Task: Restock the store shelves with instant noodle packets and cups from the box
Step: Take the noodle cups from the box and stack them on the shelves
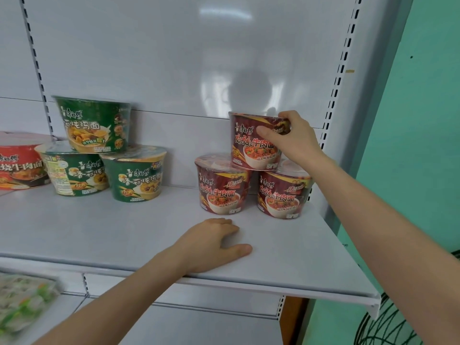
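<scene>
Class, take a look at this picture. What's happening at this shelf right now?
A person is stocking a white shelf with instant noodle cups. Their right hand grips the top dark red cup, which sits on two lower dark red cups as a small pyramid. The left hand rests on the shelf in front, holding nothing. Further left, three green cups are stacked the same way beside a red cup.

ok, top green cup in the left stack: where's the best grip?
Probably grip the top green cup around its wide upper rim, coming from the front, thumb on one side. It tapers downward, sits lid-up, and the back panel blocks the rear.
</scene>
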`<state>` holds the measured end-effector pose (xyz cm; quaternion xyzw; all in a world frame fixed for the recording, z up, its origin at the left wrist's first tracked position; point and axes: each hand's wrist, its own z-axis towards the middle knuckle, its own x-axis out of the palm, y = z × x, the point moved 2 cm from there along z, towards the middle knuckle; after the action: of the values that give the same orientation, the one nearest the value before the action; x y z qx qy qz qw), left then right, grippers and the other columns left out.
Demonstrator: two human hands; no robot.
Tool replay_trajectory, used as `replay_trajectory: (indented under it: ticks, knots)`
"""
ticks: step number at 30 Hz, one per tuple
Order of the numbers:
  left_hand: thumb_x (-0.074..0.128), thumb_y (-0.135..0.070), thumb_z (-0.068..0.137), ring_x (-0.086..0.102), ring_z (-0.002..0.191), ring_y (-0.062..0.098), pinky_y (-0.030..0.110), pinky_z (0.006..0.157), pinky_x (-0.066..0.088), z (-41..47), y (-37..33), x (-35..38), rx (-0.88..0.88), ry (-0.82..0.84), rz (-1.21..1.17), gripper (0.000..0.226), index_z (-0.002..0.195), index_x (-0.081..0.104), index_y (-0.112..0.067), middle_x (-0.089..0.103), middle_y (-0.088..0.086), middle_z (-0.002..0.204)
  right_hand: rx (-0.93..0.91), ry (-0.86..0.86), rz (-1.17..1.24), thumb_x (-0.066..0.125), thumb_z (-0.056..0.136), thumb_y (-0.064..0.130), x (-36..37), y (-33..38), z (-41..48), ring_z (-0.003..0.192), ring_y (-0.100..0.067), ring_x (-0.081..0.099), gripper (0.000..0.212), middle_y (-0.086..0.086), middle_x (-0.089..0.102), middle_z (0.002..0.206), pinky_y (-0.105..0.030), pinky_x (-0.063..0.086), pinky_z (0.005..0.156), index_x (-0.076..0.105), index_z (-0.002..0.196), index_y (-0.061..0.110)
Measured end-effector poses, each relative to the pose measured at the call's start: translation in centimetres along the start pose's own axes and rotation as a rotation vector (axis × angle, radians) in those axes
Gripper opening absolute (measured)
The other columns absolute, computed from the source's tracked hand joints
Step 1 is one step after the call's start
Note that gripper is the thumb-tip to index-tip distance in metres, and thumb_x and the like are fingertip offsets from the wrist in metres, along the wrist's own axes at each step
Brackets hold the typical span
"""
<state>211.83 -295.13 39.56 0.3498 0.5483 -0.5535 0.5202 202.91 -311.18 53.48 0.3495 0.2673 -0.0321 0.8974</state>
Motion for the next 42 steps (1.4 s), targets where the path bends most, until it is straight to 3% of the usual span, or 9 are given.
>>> replay_trajectory:
  ticks: [3, 5, 7, 10, 13, 18, 26, 35, 42]
  knots:
    - [0.041, -0.061, 0.087, 0.037, 0.131, 0.014, 0.026, 0.108, 0.029, -0.2, 0.0, 0.0, 0.003, -0.009, 0.001, 0.063, 0.133, 0.048, -0.019, 0.041, -0.002, 0.144, 0.011, 0.08, -0.066, 0.065, 0.076, 0.053, -0.9, 0.4, -0.4, 0.136, -0.023, 0.032, 0.084, -0.007, 0.029, 0.149, -0.037, 0.031, 0.108, 0.027, 0.143, 0.019]
    - [0.032, -0.071, 0.081, 0.043, 0.127, 0.016, 0.029, 0.106, 0.034, -0.1, 0.2, 0.0, -0.005, -0.007, 0.017, 0.073, 0.128, 0.052, -0.019, 0.047, -0.001, 0.139, -0.053, 0.009, -0.126, 0.059, 0.082, 0.051, -2.0, 1.2, -0.8, 0.141, -0.019, 0.022, 0.076, -0.004, 0.023, 0.153, -0.036, 0.021, 0.113, 0.028, 0.143, 0.018]
    - [0.016, -0.077, 0.07, 0.055, 0.107, 0.019, 0.033, 0.092, 0.045, 0.1, 0.4, 0.2, 0.015, -0.067, 0.07, 0.085, 0.108, 0.061, -0.016, 0.062, 0.001, 0.116, -0.156, -0.129, -0.134, 0.053, 0.09, 0.04, -3.0, 2.3, -1.3, 0.137, -0.015, 0.03, 0.054, -0.002, 0.036, 0.147, -0.026, 0.022, 0.109, 0.041, 0.136, 0.015]
    - [0.026, -0.065, 0.085, 0.056, 0.082, 0.02, 0.031, 0.071, 0.045, 0.0, 0.2, 0.1, 0.033, -0.173, 0.193, 0.061, 0.085, 0.058, -0.013, 0.063, 0.002, 0.086, -0.255, -0.184, -0.086, 0.049, 0.093, 0.029, -3.2, 4.3, -2.1, 0.12, -0.009, 0.048, 0.032, 0.002, 0.057, 0.128, -0.013, 0.03, 0.092, 0.058, 0.119, 0.013]
    - [0.024, -0.061, 0.088, 0.058, 0.096, 0.021, 0.032, 0.079, 0.048, -0.7, 0.2, -0.6, 0.046, -0.24, 0.244, 0.061, 0.101, 0.062, -0.016, 0.066, 0.0, 0.101, -0.323, -0.114, -0.075, 0.049, 0.093, 0.024, -1.8, 6.2, -2.9, 0.103, -0.006, 0.052, 0.024, 0.003, 0.064, 0.114, -0.013, 0.032, 0.08, 0.064, 0.109, 0.013]
    - [-0.007, -0.066, 0.061, 0.057, 0.107, 0.018, 0.033, 0.086, 0.049, -2.9, 2.9, -2.5, 0.047, -0.323, 0.277, 0.096, 0.113, 0.06, -0.02, 0.064, -0.002, 0.116, -0.371, 0.031, -0.102, 0.049, 0.093, 0.024, 2.9, 8.6, -3.4, 0.11, -0.012, 0.054, 0.028, 0.001, 0.063, 0.118, -0.013, 0.031, 0.084, 0.061, 0.115, 0.011]
    - [-0.006, -0.067, 0.063, 0.06, 0.099, 0.021, 0.034, 0.079, 0.05, -8.4, 14.3, -6.5, -0.032, -0.392, 0.368, 0.095, 0.111, 0.06, -0.02, 0.066, 0.0, 0.11, -0.313, 0.102, -0.055, 0.05, 0.093, 0.023, 12.9, 13.3, -2.7, 0.114, -0.014, 0.054, 0.028, -0.001, 0.062, 0.12, -0.018, 0.033, 0.089, 0.061, 0.115, 0.011]
    - [0.031, -0.053, 0.093, 0.058, 0.101, 0.024, 0.036, 0.082, 0.049, -12.9, 27.5, -9.8, -0.038, -0.215, 0.435, 0.05, 0.112, 0.059, -0.016, 0.065, 0.003, 0.11, -0.216, -0.014, -0.067, 0.048, 0.093, 0.023, 21.5, 19.3, -2.6, 0.114, -0.015, 0.054, 0.028, -0.003, 0.062, 0.121, -0.017, 0.033, 0.088, 0.059, 0.117, 0.01]
    - [0.033, -0.052, 0.093, 0.056, 0.08, 0.024, 0.032, 0.069, 0.042, -13.7, 31.0, -9.7, 0.075, -0.219, 0.298, 0.045, 0.073, 0.048, -0.014, 0.062, 0.005, 0.084, -0.122, -0.088, -0.086, 0.051, 0.091, 0.029, 23.8, 20.9, -2.8, 0.118, -0.016, 0.049, 0.035, -0.002, 0.057, 0.127, -0.021, 0.033, 0.089, 0.054, 0.123, 0.013]
